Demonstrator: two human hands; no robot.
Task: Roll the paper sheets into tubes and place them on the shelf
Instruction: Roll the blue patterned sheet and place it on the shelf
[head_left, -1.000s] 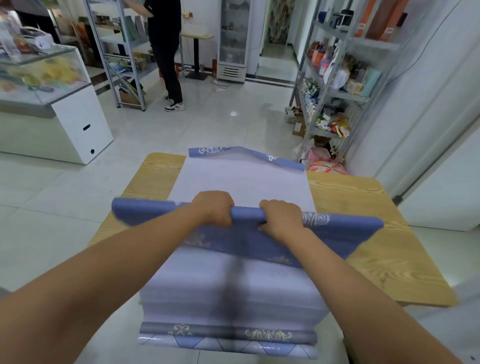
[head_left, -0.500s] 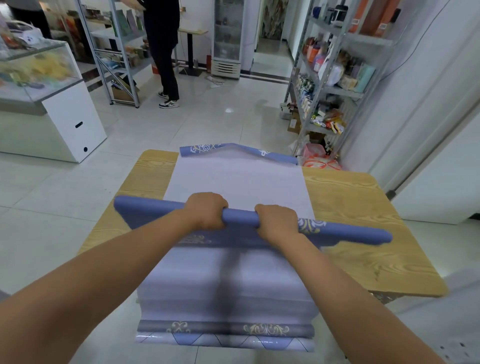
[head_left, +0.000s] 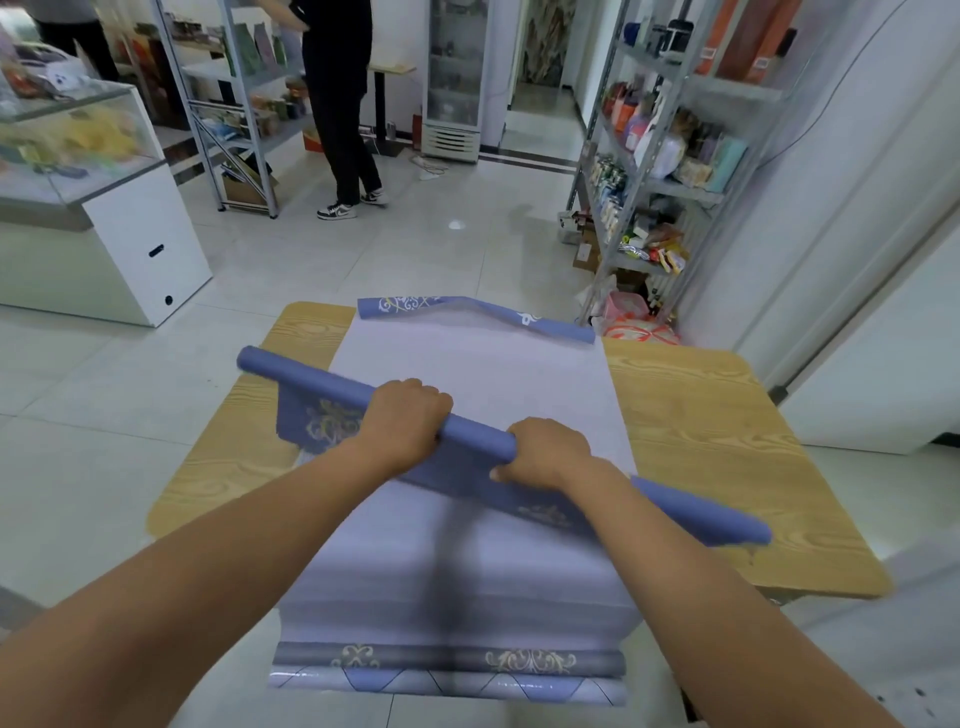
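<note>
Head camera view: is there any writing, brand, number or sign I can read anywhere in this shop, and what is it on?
No text here can be read.
Paper roll: gold ornament only, no words.
Packets on the right shelf: labels too blurred.
White tags on the orange boxes: too small.
Glass-door fridge: nothing legible.

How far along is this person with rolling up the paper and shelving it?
Done: one sheet is almost a tube, though a flap hangs loose. In hand: the left hand and right hand both grip that tube above the table. Left: close the flap, carry the tube to a shelf, then roll the stack of flat sheets on the table. No tube shows on the shelf yet.
</note>
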